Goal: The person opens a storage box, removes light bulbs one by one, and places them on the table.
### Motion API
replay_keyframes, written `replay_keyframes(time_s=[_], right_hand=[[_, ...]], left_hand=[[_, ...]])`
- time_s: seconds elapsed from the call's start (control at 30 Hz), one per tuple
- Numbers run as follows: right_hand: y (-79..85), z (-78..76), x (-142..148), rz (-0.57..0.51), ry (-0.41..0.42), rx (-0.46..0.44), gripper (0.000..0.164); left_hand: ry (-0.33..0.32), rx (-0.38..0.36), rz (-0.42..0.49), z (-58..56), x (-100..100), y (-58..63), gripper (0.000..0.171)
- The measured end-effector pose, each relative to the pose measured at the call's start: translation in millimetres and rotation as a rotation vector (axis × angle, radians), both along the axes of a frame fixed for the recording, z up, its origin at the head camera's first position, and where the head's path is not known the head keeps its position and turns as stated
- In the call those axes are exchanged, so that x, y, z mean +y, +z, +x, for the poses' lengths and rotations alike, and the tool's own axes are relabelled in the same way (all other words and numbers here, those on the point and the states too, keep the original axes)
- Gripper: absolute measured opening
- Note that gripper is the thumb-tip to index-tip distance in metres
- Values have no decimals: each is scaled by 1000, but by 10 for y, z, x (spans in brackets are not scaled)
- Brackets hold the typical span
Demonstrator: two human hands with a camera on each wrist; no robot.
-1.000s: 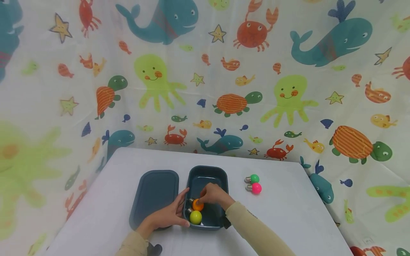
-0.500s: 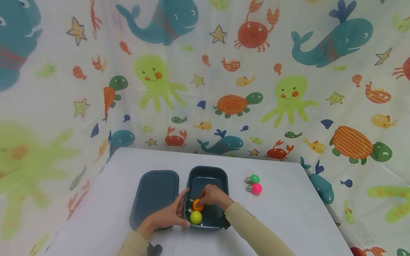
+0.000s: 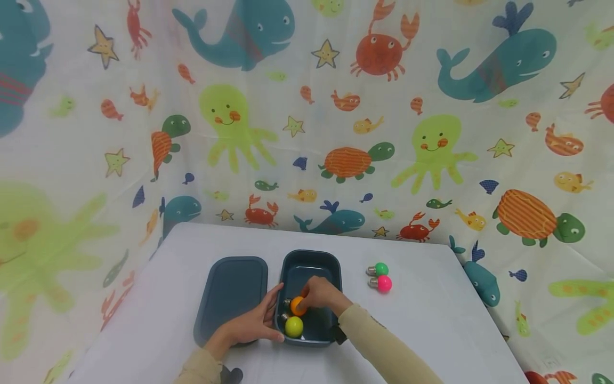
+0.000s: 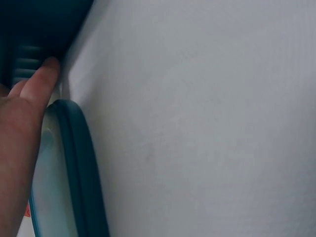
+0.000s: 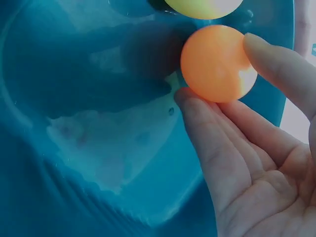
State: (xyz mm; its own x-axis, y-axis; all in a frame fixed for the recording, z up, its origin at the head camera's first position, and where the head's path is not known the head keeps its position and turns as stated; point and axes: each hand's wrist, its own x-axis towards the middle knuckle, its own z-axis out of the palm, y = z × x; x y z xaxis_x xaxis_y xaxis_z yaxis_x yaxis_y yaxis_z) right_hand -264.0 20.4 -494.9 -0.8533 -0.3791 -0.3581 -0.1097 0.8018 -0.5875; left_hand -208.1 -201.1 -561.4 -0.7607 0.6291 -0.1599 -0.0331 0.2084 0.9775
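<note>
A dark blue box (image 3: 338, 277) stands on the table, lying lengthwise away from me. My right hand (image 3: 320, 293) reaches into it and pinches an orange bulb (image 5: 217, 64) between thumb and fingertips. The orange bulb's metal base points left in the head view. Nearer me in the box lies a yellow-green bulb (image 3: 293, 327), partly cut off in the right wrist view. My left hand (image 3: 251, 320) rests against the box's left side with straight fingers, its thumb spread at the near left corner. In the left wrist view its fingertips (image 4: 47, 74) touch the box wall.
To the left of the box lies a flat dark blue lid (image 3: 235, 288), partly behind the left forearm. A green bulb (image 3: 381, 269) and a pink bulb (image 3: 384, 284) lie right of the box on the white table (image 3: 431, 320). A sea-animal curtain (image 3: 307, 160) hangs behind.
The orange bulb has shifted very slightly right inside the box, in the right hand's pinch. The left hand keeps its place, and the head view has tilted a little.
</note>
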Motion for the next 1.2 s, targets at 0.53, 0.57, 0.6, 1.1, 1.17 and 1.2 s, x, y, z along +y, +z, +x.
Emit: replay_keyframes(time_s=[0.53, 0.57, 0.6, 1.1, 1.17, 1.2], right_hand=[[65, -114, 222, -90, -27, 140, 28], [76, -115, 239, -103, -30, 139, 29], [83, -114, 255, -115, -38, 134, 30], [114, -40, 520, -211, -118, 116, 38], [122, -40, 570, -224, -129, 112, 40], [131, -38, 593, -232, -133, 111, 41]], left_hand=[[-21, -20, 38, -14, -18, 17, 112], [-21, -21, 44, -17, -17, 17, 112], [-21, -24, 48, -22, -17, 13, 113], [-8, -24, 69, 5, 2, -5, 116], [-9, -28, 72, 13, 11, 2, 116], [-8, -31, 71, 19, 15, 10, 116]])
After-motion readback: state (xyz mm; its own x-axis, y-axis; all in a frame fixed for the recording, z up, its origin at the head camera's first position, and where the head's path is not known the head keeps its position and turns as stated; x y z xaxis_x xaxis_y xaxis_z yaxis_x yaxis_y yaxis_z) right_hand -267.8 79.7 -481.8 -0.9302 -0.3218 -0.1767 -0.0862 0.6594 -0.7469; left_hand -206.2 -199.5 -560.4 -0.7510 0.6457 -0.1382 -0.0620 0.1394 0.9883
